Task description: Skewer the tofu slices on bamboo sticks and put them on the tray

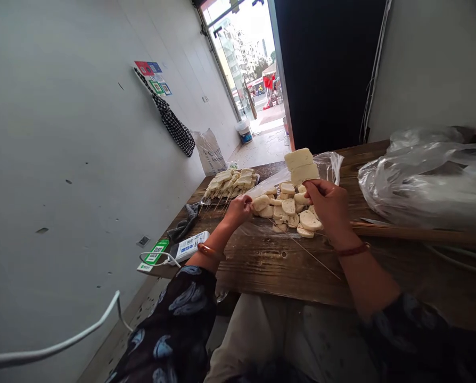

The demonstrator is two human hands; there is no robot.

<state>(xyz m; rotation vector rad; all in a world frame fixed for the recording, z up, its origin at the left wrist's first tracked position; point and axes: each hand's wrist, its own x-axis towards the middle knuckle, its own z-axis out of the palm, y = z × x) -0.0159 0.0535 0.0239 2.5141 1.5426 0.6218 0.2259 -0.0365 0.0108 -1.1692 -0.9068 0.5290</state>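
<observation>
Over the pile, my right hand (330, 206) is closed, pinching a skewer from which two pale bread-like slices (302, 166) stand up, one above the other. The skewer's stick is mostly hidden by the fingers. My left hand (239, 210) has its fingers closed at the left edge of the pile, against a pale slice (261, 202). Beneath both hands, a heap of loose slices (289, 206) lies on a clear plastic bag (254, 229). A single thin stick (316, 257) lies on the wood in front of the heap.
Finished-looking skewers of slices (232, 182) are stacked at the table's (262, 266) back left. A bundle of sticks (405, 231) and a large clear bag (417, 181) lie to the right. A white payment device (189, 246) and grey cloth (185, 222) sit left.
</observation>
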